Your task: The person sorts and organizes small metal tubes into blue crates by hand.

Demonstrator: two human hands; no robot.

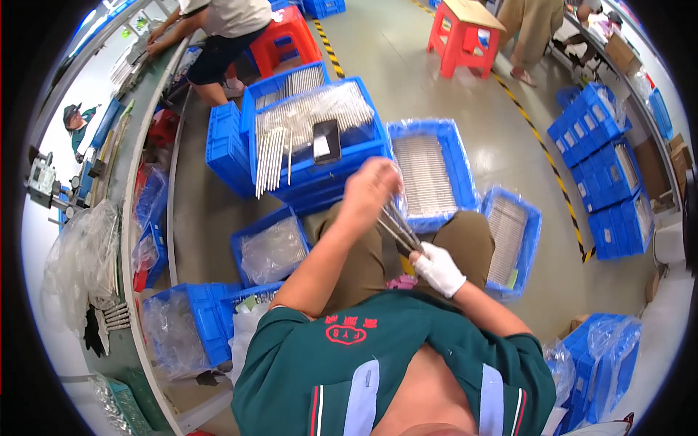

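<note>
My right hand (438, 269), in a white glove, is closed round the lower ends of several thin metal rods (400, 229), which slant up and left above my lap. My bare left hand (372, 189) is beside the upper ends of these rods. Its fingers are smeared by motion, so I cannot see whether they grip anything. Just ahead, a stacked blue crate (313, 158) is filled with similar rods under clear plastic. Some loose pale rods (272, 161) stick out over its front left, and a dark phone (326, 141) lies on top.
Lined blue crates of rods (429, 174) stand ahead and right (509, 232). Another crate with plastic (273, 251) is by my left knee. A long workbench (138, 182) runs along the left. Red stools (465, 40), people and stacked blue crates (607, 174) are farther off.
</note>
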